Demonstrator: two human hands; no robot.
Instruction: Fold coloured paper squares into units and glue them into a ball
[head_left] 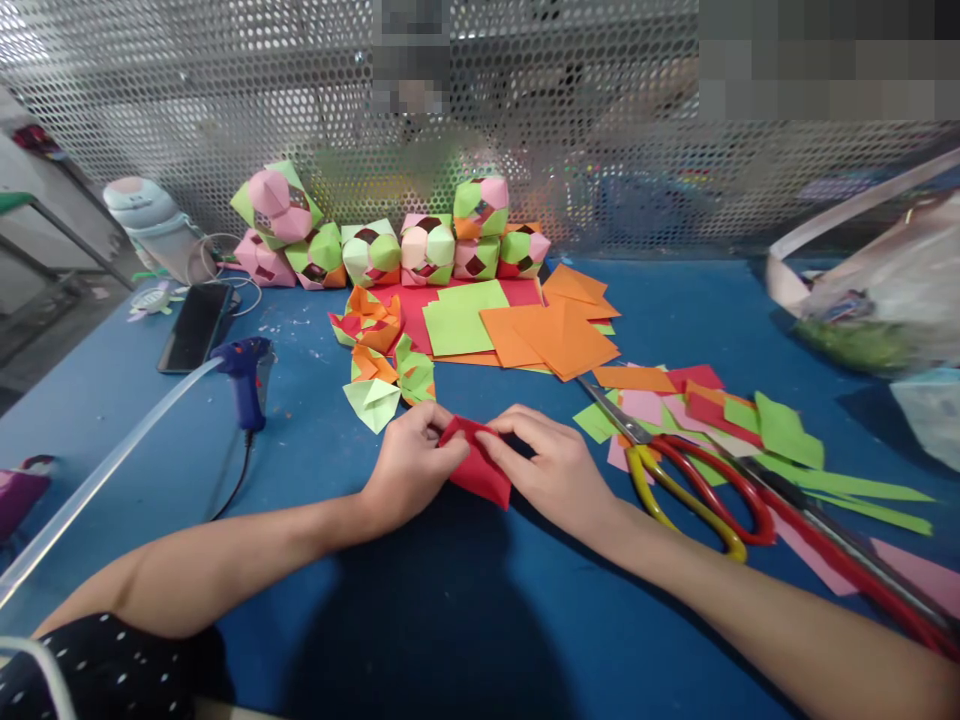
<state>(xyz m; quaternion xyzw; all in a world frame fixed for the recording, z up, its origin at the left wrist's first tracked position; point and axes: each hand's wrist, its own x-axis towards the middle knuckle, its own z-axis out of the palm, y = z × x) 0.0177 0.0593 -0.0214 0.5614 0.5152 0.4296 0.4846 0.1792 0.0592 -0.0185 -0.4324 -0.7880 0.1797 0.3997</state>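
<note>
At eight o'clock from the red paper, lowest in view, comes a black sleeve (105, 660) with white dots, and a white loop (45, 665) crosses it at the corner. The red paper (484, 475) is the hub of this clock: a small piece held just above the blue table (315, 450), between the two hands. At nine o'clock the left hand (412, 460) grips its upper left edge, thumb pressed on top and fingers curled in. At three the right hand (555, 465) pinches its upper right edge between thumb and fingers.

Just beyond the right wrist, at three, lie scissors (637, 435) with one yellow and one red handle loop, their blades over a scatter of paper scraps (705, 410) in green, pink, orange and red. A long dark-and-red tool (840, 550) lies further out, just past three; it may be another cutter, but blur hides its shape.

Between nine and ten rests a blue glue gun (247, 385), a long clear stick (112, 480) running from its back towards eight. Near ten are folded paper pieces (375, 320), then a phone (195, 330) farther off. Green squares (465, 315) sit at twelve, orange squares (570, 335) at one.

Farther still, paper balls (427, 250), some stacked, line eleven to twelve; a pale bottle (154, 225) is at ten, a plastic bag (877, 290) between two and three. A perforated metal panel (330, 110) stands behind.
</note>
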